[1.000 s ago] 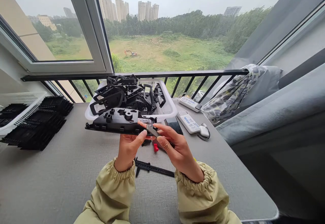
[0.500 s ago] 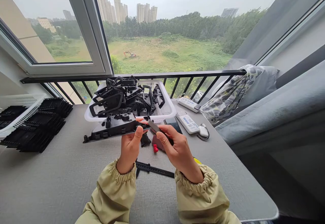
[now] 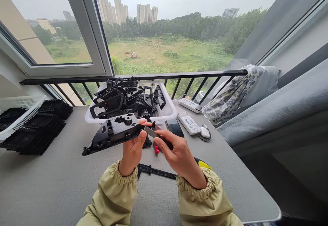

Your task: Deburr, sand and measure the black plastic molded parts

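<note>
My left hand (image 3: pixel 132 152) grips a black moulded plastic part (image 3: pixel 115 132), which is tilted with its far end low on the left and has ribs and clips on its upper face. My right hand (image 3: pixel 179 157) pinches a small trimming knife (image 3: pixel 151 132), its flat grey blade reaching to the part's right end. Its black handle is mostly hidden by my fingers. A small red object (image 3: pixel 156 149) lies on the table below my hands.
A white basket (image 3: pixel 164 115) of black plastic parts stands just beyond my hands. A steel-toned caliper (image 3: pixel 156 172) lies below them, with a phone (image 3: pixel 174 127) and white remote (image 3: pixel 188 123) to the right. Stacked black parts (image 3: pixel 38 127) sit left. A railing (image 3: pixel 153 75) borders the far table edge.
My left hand has turned the black part, tilting its left end nearer me. The knife blade now slants differently against the part's right end, and a yellow tool shows more beside my right wrist.
</note>
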The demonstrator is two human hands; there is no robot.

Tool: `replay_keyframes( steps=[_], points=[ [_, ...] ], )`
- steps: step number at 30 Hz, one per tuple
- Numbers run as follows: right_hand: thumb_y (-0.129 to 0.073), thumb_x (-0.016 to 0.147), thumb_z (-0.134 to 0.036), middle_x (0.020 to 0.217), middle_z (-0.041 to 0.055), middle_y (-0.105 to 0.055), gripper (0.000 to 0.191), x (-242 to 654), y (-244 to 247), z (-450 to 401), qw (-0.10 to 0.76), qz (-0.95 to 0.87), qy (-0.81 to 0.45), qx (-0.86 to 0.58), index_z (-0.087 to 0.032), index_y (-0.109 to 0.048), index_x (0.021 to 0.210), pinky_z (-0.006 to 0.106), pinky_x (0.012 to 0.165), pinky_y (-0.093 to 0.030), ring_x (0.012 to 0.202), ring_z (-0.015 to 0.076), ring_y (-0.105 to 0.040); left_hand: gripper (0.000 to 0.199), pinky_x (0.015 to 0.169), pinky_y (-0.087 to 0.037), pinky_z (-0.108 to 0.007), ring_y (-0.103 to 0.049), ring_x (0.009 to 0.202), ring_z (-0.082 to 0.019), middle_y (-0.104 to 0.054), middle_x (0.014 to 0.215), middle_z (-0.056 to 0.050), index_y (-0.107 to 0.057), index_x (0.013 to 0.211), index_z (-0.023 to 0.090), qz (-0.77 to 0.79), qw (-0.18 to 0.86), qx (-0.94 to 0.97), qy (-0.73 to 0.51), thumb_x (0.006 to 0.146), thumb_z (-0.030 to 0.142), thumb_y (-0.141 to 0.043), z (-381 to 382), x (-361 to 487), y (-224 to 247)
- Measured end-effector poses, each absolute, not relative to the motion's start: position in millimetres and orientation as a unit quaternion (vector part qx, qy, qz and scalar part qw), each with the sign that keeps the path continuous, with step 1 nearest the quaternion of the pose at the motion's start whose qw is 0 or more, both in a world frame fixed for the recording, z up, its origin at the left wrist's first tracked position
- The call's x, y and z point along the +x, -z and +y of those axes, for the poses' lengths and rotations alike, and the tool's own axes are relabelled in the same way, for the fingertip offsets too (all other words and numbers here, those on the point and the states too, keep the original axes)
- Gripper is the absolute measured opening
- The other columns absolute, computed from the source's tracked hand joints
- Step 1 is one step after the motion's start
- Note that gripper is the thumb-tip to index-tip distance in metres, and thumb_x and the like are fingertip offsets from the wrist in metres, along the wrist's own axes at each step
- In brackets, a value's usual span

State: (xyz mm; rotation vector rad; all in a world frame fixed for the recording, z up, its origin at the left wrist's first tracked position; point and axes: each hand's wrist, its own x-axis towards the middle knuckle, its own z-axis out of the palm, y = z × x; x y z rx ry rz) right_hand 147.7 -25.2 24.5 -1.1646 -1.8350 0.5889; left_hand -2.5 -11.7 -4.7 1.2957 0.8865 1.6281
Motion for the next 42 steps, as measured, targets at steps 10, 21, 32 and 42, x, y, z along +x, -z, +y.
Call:
replay_keyframes(
  steps=[10,21,32,42],
  points=[
    [-0.050,0.091,-0.040,0.065,-0.0013,-0.058,0.033,149,-18,-21,0.488,-0.671,-0.335,-0.447,-0.018,-0.059,0.114,0.022,0.046,-0.040,0.050,0.0106,-0.049,0.015,0.092,-0.046,-0.033,-0.063,0.088,-0.017,-0.069,0.085,-0.002,-0.069,0.088,0.020,0.357,0.460,0.442,-0.682,0.079,0.032,-0.067,-10,-1,-3],
    [-0.053,0.092,-0.034,0.079,0.0032,-0.070,0.030,147,-20,-26,0.477,-0.690,-0.454,-0.301,-0.018,-0.060,0.116,0.023,0.059,-0.046,0.065,0.0119,-0.059,0.016,0.058,-0.044,-0.023,-0.048,0.062,-0.010,-0.048,0.066,0.002,-0.059,0.080,0.018,0.245,0.602,0.370,-0.664,0.074,0.028,-0.070,-14,-8,-13],
    [-0.054,0.091,-0.042,0.085,0.0056,-0.070,0.041,149,-21,-26,0.451,-0.648,-0.561,-0.248,-0.019,-0.051,0.125,0.025,0.062,-0.045,0.073,0.0143,-0.061,0.020,0.049,-0.041,-0.022,-0.044,0.060,-0.011,-0.040,0.068,0.002,-0.057,0.097,0.018,0.136,0.694,0.328,-0.627,0.078,0.019,-0.061,-17,-11,-18],
    [-0.052,0.090,-0.049,0.070,0.0016,-0.060,0.047,145,-16,-23,0.482,-0.645,-0.488,-0.337,-0.019,-0.055,0.125,0.023,0.048,-0.035,0.054,0.0104,-0.042,0.036,0.061,-0.049,-0.027,-0.060,0.071,-0.013,-0.066,0.099,-0.006,-0.064,0.106,0.019,0.203,0.705,0.290,-0.615,0.072,0.025,-0.069,-14,-7,-14]
  ],
)
